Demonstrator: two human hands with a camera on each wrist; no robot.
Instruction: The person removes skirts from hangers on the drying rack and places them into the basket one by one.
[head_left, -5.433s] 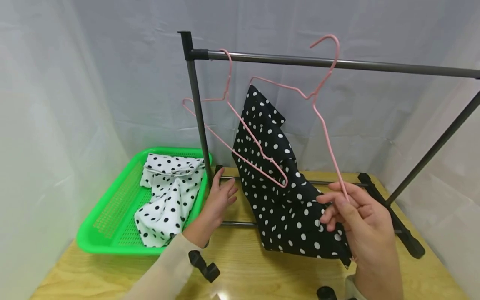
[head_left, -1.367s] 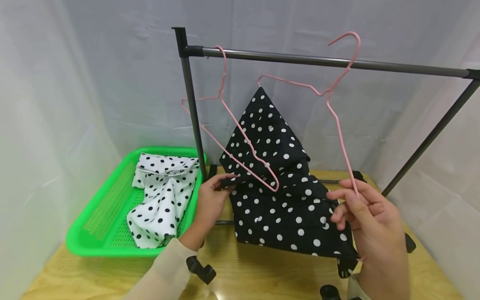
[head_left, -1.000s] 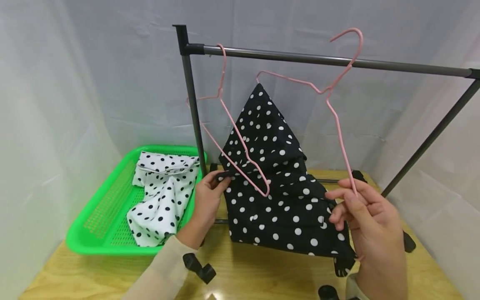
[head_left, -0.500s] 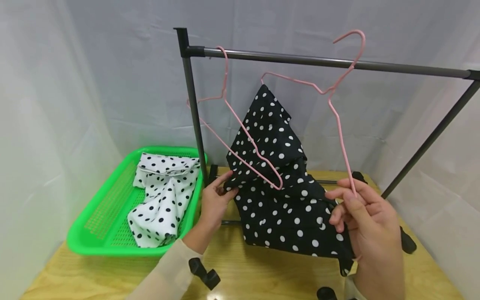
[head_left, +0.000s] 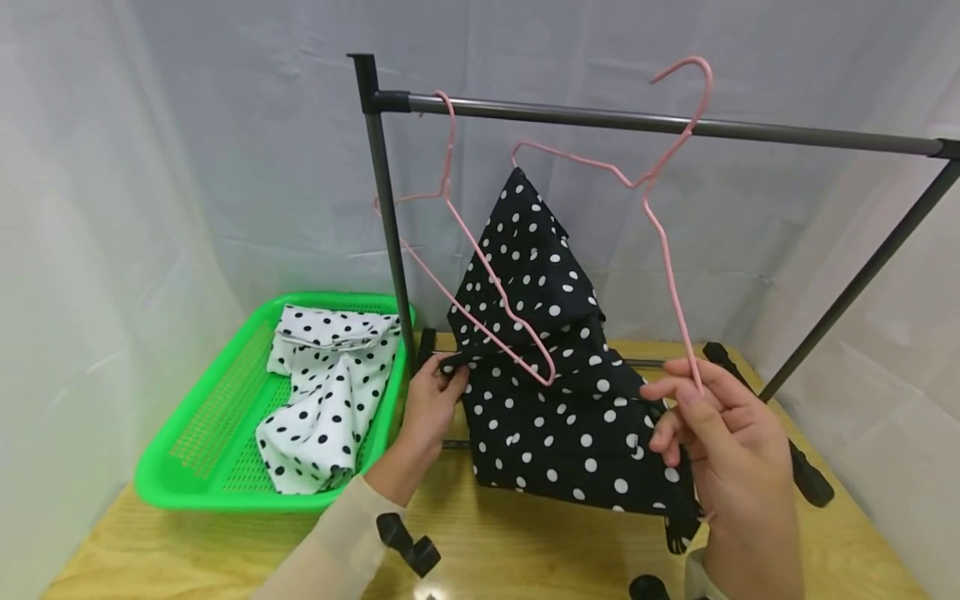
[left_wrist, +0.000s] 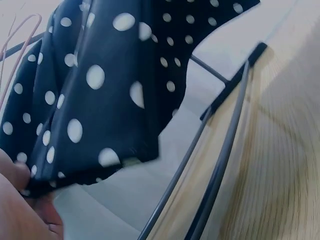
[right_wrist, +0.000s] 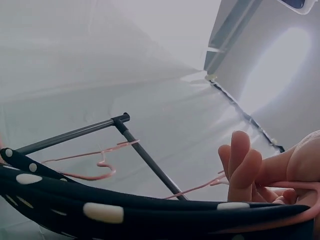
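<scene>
One black polka-dot garment (head_left: 555, 392) hangs draped on a pink hanger (head_left: 660, 217) in front of the rack, its hem near the worktop (head_left: 510, 542). The right hand (head_left: 720, 450) pinches that hanger's lower corner; the left hand (head_left: 431, 400) pinches the garment's left edge. A second pink hanger (head_left: 457, 242) hangs from the rack rail (head_left: 750, 129). One white dotted garment (head_left: 326, 383) lies in one green basket (head_left: 202, 467). No writing is legible.

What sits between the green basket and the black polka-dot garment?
In the head view, the rack's dark upright pole and the left hand, pinching the black polka-dot garment beside the green basket.
</scene>
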